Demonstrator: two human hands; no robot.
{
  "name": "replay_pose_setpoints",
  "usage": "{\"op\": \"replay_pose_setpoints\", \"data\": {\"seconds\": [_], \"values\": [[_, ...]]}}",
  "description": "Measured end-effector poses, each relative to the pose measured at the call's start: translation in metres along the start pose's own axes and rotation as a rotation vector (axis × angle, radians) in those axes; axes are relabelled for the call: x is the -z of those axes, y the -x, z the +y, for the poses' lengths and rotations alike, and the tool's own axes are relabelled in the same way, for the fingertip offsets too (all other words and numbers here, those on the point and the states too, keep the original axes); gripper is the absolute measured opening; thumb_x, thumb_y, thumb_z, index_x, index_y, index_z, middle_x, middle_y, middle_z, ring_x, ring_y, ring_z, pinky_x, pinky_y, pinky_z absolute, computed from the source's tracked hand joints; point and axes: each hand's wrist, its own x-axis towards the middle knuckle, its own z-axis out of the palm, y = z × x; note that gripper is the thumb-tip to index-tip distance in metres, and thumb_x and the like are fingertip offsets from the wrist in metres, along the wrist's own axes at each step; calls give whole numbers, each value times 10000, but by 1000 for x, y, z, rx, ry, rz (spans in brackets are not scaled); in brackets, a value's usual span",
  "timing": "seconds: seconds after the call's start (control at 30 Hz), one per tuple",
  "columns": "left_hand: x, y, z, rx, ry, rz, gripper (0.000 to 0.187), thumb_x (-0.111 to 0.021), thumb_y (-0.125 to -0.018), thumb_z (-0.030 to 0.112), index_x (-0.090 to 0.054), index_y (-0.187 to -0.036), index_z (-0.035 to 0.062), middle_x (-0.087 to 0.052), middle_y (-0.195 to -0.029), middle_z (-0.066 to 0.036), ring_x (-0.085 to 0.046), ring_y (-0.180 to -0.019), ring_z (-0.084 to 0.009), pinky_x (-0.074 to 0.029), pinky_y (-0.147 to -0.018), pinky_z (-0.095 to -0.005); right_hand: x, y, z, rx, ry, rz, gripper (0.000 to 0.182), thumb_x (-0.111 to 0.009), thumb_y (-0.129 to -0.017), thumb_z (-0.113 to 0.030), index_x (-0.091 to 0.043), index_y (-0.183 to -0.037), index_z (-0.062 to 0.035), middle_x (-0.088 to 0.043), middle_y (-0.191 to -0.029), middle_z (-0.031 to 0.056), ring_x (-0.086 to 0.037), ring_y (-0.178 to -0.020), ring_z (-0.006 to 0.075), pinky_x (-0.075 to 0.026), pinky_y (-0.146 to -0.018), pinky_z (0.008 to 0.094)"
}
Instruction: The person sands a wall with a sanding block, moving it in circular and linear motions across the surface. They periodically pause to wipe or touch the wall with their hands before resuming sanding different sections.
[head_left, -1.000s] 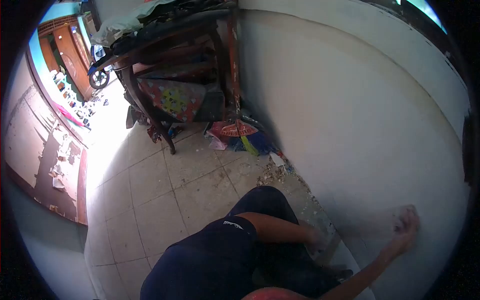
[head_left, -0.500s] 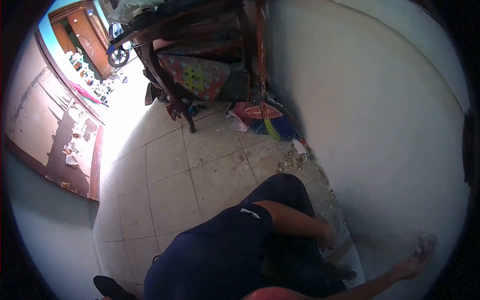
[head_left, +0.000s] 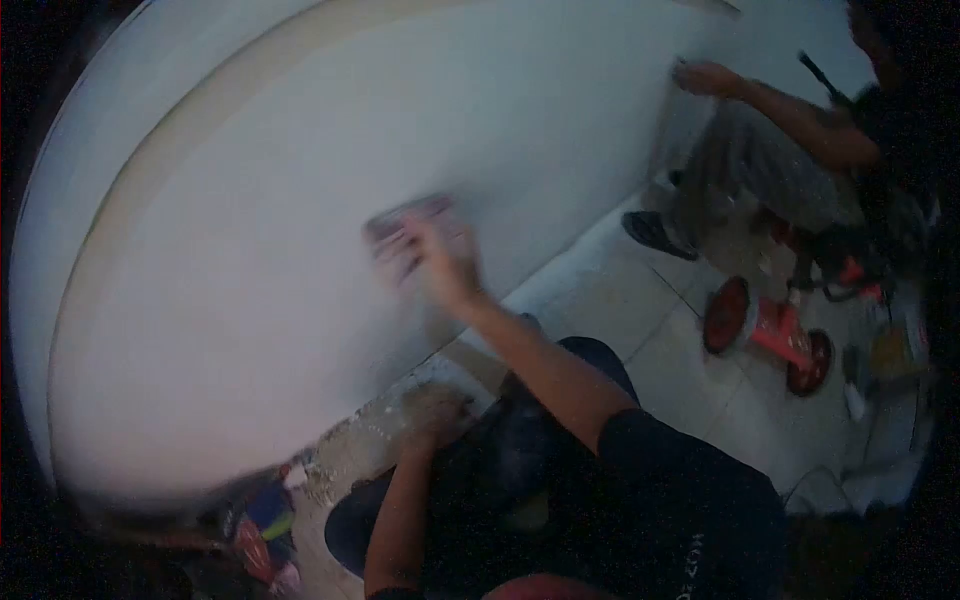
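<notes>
With its arm stretched forward, my right hand (head_left: 445, 262) presses a flat pinkish-grey, sandpaper-like sheet (head_left: 388, 238) to the white wall (head_left: 250, 270). Its fingers are bent over the sheet, and both are smeared by motion. My left hand (head_left: 432, 412) is low, in front of my dark-clothed legs and close to the foot of the wall. Blur hides its fingers, so whether anything is in it cannot be made out.
Farther along the wall at right, a co-worker's hand (head_left: 710, 78) touches it. A red object with two round discs (head_left: 780, 335) is on the tiled floor (head_left: 640, 310). Debris lies along the wall's base; a broom head (head_left: 268, 505) stands at lower left.
My view has swung right, from the doorway and table to the wall and co-worker. My right hand, earlier at the lower right edge of view, now appears near the middle, still at the wall.
</notes>
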Motion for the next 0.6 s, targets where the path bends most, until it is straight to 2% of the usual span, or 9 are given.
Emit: {"op": "replay_pose_setpoints", "data": {"seconds": [0.13,0.2,0.27,0.3,0.37,0.43,0.5,0.57,0.6], "values": [[-29,-19,-15,17,387,-27,448,-542,-1002,369,-619,-1347,94,-656,-1351,-187,-607,-1254,-401,-458,-1071,-501,-12,5,7,-131,-8,-295,368,-545,-1068,-303,-716,-1093,22,-719,-831,131,-686,-624,195,-545,-525,319],[-57,-24,-27,-32,295,4,444,-540,-1004,364,-617,-1352,100,-656,-1353,-185,-604,-1256,-405,-456,-1076,-499,-16,6,-5,-164,98,-441,379,-550,-1068,-303,-730,-1057,31,-723,-804,133,-684,-591,197,-534,-498,312],[-48,-22,-26,-78,193,61,440,-539,-1007,359,-615,-1358,106,-655,-1355,-183,-601,-1258,-408,-453,-1081,-496,-20,4,-15,-124,-29,-238,422,-556,-1068,-326,-748,-968,35,-736,-782,123,-673,-557,183,-532,-507,295],[-32,-19,-18,34,231,-73,449,-536,-1009,358,-605,-1386,124,-634,-1384,-186,-584,-1282,-401,-442,-1099,-494,-16,-3,-16,-118,-33,-257,422,-556,-1068,-326,-748,-968,35,-736,-782,123,-673,-557,183,-532,-507,295],[-23,-17,-17,159,277,-189,461,-533,-1011,357,-595,-1414,141,-613,-1413,-189,-568,-1305,-394,-431,-1116,-492,-7,-12,-15,129,-120,84,431,-564,-1065,-336,-746,-945,36,-736,-784,113,-662,-545,162,-511,-500,283],[-41,-19,-27,-11,154,-18,480,-530,-1009,373,-578,-1438,162,-580,-1447,-203,-547,-1330,-389,-421,-1126,-496,-7,-15,3,130,-118,92,429,-560,-1067,-333,-744,-937,32,-734,-782,112,-659,-544,153,-501,-497,282],[-47,-20,-25,20,169,-42,486,-537,-1005,384,-578,-1430,152,-586,-1434,-213,-549,-1324,-395,-425,-1116,-505,-11,-7,12,132,-112,113,427,-556,-1069,-331,-742,-929,28,-733,-780,110,-656,-543,144,-492,-495,280],[-31,-23,-22,58,173,-49,493,-543,-1002,396,-578,-1423,141,-592,-1420,-222,-552,-1319,-402,-430,-1106,-513,-21,1,3,-11,143,-271,423,-548,-1073,-311,-728,-895,28,-717,-749,106,-644,-538,135,-468,-479,279],[-21,-20,-17,55,196,-88,501,-549,-998,402,-576,-1421,134,-594,-1412,-227,-557,-1312,-405,-433,-1099,-519,-30,5,-5,-57,73,-300,426,-548,-1071,-306,-719,-872,28,-704,-724,98,-637,-530,133,-451,-475,271]]}}
